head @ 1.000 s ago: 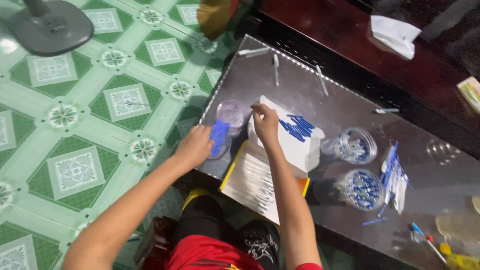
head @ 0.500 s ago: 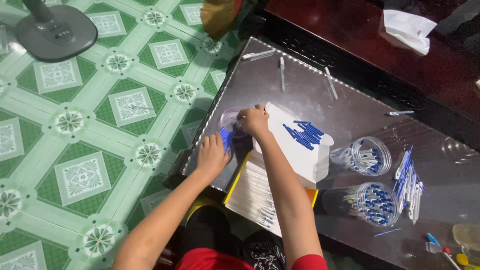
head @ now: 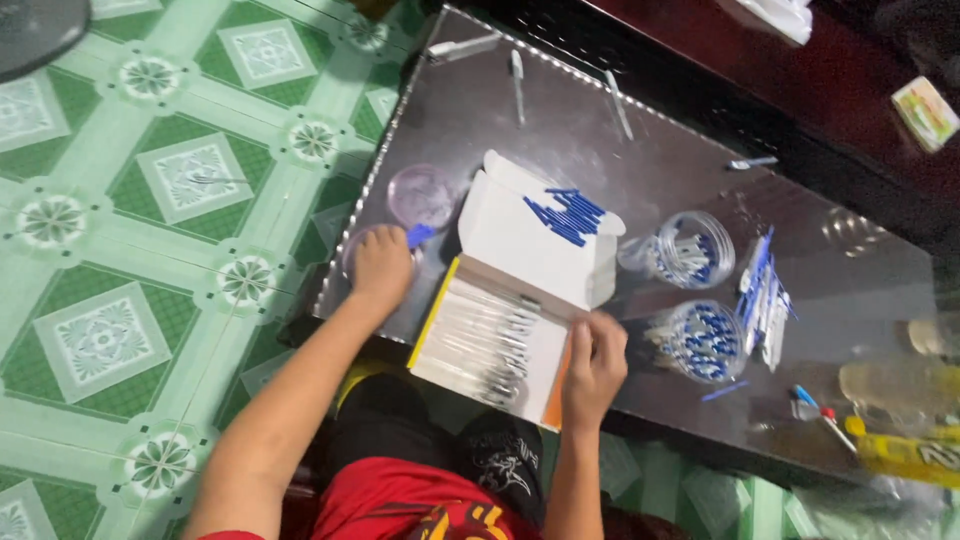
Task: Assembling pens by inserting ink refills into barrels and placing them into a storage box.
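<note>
I sit at a shiny metal table [head: 560, 130]. My left hand [head: 382, 265] rests over a clear round lid near the table's left edge, closed on small blue pen parts [head: 420, 235]. My right hand [head: 594, 365] touches the right edge of an open white box [head: 490, 345] filled with rows of clear pens. The box's raised flap [head: 530, 235] carries a pile of blue pen caps [head: 562, 215].
A second clear round lid [head: 421, 195] lies beside the box. Two clear round tubs [head: 700, 340] [head: 692, 248] hold pen parts, with loose blue-and-white pens [head: 762, 295] to their right. Single pens [head: 517, 85] lie at the far edge. Green patterned floor tiles [head: 150, 250] lie left.
My right hand has left the box flap and dropped to the box's right edge. My left hand has settled lower on the nearer lid. The view has shifted.
</note>
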